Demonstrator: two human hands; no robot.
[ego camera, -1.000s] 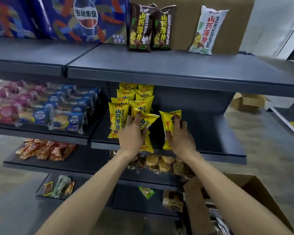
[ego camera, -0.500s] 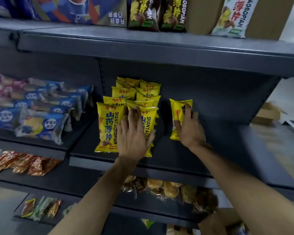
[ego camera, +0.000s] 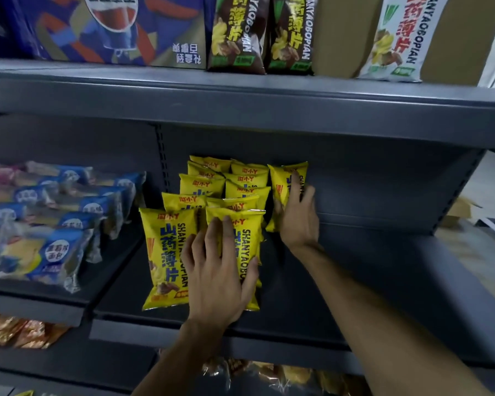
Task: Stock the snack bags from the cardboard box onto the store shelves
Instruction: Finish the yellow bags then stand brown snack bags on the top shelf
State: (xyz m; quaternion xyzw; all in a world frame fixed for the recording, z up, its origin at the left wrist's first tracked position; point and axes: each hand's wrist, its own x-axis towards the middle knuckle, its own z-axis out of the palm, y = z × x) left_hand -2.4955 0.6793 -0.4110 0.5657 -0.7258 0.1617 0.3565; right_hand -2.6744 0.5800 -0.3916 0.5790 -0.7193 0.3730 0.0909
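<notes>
Two rows of yellow snack bags [ego camera: 169, 252] lie overlapping on the dark grey middle shelf [ego camera: 383, 281]. My left hand [ego camera: 217, 270] rests with spread, straight fingers on the front bag of the right row [ego camera: 246, 241], pressing it down. My right hand [ego camera: 297, 215] grips another yellow bag [ego camera: 283, 178] that stands upright at the back of the shelf, just right of the rows, fingers across its front and thumb at its left edge. The cardboard box the bags come from is out of view.
Blue bread packs [ego camera: 55, 252] fill the shelf section to the left. On the top shelf stand brown snack bags [ego camera: 235, 32], a white bag [ego camera: 395, 38] and a blue printed carton [ego camera: 97, 24]. Orange packets [ego camera: 20, 330] and wrapped buns [ego camera: 283, 372] lie below.
My right hand has carried its yellow bag deeper, to the back of the shelf beside the rows. My left hand has laid the front bag flat. The view has moved closer.
</notes>
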